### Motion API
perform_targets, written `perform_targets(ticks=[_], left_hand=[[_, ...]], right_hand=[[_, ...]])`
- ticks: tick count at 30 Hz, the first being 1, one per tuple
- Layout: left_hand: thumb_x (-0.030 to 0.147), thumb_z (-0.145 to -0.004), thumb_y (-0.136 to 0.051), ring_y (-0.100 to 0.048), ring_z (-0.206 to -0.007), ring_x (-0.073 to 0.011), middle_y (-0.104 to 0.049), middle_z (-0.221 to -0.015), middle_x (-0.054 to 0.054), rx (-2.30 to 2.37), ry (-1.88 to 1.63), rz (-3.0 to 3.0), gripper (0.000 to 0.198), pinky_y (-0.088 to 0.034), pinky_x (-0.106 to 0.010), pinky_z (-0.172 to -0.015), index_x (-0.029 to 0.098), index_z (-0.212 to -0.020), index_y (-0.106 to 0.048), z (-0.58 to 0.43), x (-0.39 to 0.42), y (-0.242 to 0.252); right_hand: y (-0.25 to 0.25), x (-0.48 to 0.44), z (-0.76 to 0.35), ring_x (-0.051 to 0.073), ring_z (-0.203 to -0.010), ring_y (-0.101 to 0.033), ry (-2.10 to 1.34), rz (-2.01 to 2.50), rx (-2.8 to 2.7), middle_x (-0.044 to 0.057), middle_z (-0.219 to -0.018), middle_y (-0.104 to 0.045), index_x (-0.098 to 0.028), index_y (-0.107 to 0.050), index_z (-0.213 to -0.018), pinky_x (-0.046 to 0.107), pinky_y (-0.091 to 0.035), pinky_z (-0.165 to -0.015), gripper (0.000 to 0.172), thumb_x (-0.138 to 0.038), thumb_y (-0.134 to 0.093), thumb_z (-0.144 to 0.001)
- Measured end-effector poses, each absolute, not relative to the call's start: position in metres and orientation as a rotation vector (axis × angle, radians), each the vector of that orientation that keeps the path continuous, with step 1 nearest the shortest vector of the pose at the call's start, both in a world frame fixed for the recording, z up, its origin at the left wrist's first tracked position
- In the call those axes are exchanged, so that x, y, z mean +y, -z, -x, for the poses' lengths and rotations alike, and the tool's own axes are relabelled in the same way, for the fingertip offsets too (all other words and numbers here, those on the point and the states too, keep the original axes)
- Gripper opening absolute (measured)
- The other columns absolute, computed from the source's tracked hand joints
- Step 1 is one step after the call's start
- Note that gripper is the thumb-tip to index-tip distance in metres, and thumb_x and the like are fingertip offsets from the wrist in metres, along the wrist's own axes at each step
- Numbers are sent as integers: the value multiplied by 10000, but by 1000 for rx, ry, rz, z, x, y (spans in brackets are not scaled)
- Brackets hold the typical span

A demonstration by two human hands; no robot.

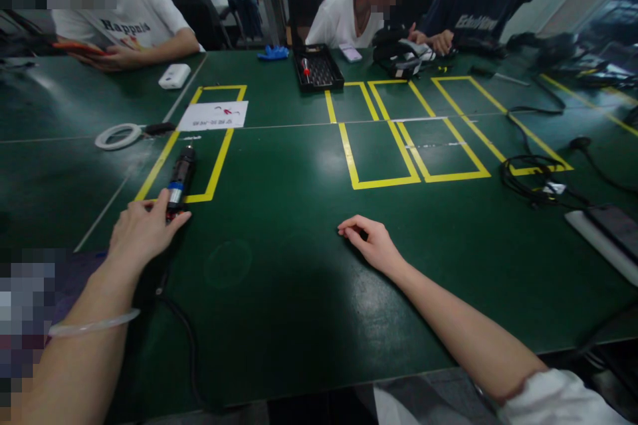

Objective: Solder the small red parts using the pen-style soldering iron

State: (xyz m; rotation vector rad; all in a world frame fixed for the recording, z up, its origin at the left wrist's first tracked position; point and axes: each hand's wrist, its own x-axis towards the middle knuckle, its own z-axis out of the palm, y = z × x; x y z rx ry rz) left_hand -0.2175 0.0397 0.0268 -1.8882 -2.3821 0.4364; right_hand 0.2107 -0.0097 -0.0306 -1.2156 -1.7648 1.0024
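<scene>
At the left, my left hand (144, 226) touches the rear end of a black electric screwdriver (182, 169) with a blue band. Its thumb and index finger lie around that end, and the tool's tip points away from me, inside a yellow tape rectangle. A black cable (187, 332) runs from near the tool toward the front edge. My right hand (369, 239) rests on the green table (289, 246) right of the middle, fingers curled with thumb and index together, and nothing shows in it. A white paper card (214, 115) lies beyond the screwdriver.
A black tray (319, 70) with a red-tipped item stands at the far side, near a blue object (273, 53). A white box (174, 76) and white tape roll (118, 137) lie at left. Coiled black cables (528, 179) and a tablet (611, 232) are at right. Several people sit opposite.
</scene>
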Motion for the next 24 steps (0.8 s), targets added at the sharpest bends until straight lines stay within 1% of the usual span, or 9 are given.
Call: perform_targets(ticks=[3,8,13,16,17,19,21,22,24], left_hand=[[634,-910,-195,-539,-1015,-347,-475,-1237,-206,-2357,-342,1834,713,-442,-393,-794,176,-1436,-339,217,35,-26],[589,-902,-309,-532,-1003,-326,-508,-1165,-190,-2251,-163,1769,611,-439,-366,-764,119,-1212,-545,203,23,-19],[573,-895,-326,-581,-941,-348,-539,-1163,-198,-2351,-145,1705,589,-440,-371,-675,112,-1138,-603,194,20,-27],[547,-902,-342,-609,-910,-362,-612,-1093,-186,-2445,-57,1640,563,-461,-418,-693,118,-1141,-618,183,24,-36],[535,-896,-377,-617,-916,-354,-637,-1063,-171,-2471,25,1669,537,-469,-433,-724,126,-1146,-619,175,26,-39],[488,-876,-469,-634,-936,-305,-674,-1029,-136,-2535,320,1899,475,-481,-432,-816,133,-1153,-618,152,28,-42],[431,-863,-529,-645,-949,-234,-690,-1032,-111,-2571,750,2343,441,-479,-375,-898,115,-1159,-615,119,28,-42],[435,-865,-538,-648,-944,-218,-690,-1041,-109,-2594,929,2598,456,-486,-357,-902,110,-1175,-612,101,27,-41],[444,-884,-528,-635,-968,-207,-671,-1097,-99,-2617,1107,2990,483,-492,-343,-896,137,-1251,-593,64,21,-39]], right_hand=[[31,-10,-211,149,-774,-649,-1005,1205,-1778,32,-847,-704,-179,-687,-928,264,-479,-720,171,-137,-527,-884],[30,-9,-211,146,-778,-651,-989,1193,-1798,33,-843,-703,-172,-687,-927,254,-475,-715,173,-122,-528,-883],[30,-9,-211,143,-775,-652,-991,1188,-1801,28,-843,-705,-178,-686,-928,248,-474,-709,169,-120,-534,-882],[31,-9,-211,141,-768,-649,-997,1190,-1801,28,-843,-706,-177,-686,-933,243,-468,-694,167,-121,-537,-882],[32,-9,-211,140,-764,-647,-998,1192,-1800,27,-844,-707,-177,-686,-935,242,-465,-688,168,-121,-537,-882],[32,-9,-211,138,-758,-643,-1001,1195,-1801,26,-849,-710,-179,-686,-939,241,-460,-680,169,-123,-537,-882],[31,-9,-211,140,-759,-642,-1013,1194,-1795,26,-849,-712,-181,-683,-940,246,-462,-685,164,-131,-537,-884],[30,-9,-212,142,-762,-643,-1027,1188,-1786,28,-850,-713,-180,-681,-942,251,-465,-693,158,-140,-538,-887],[29,-10,-212,146,-775,-650,-1087,1162,-1762,35,-859,-714,-179,-671,-966,262,-474,-710,149,-167,-540,-897]])
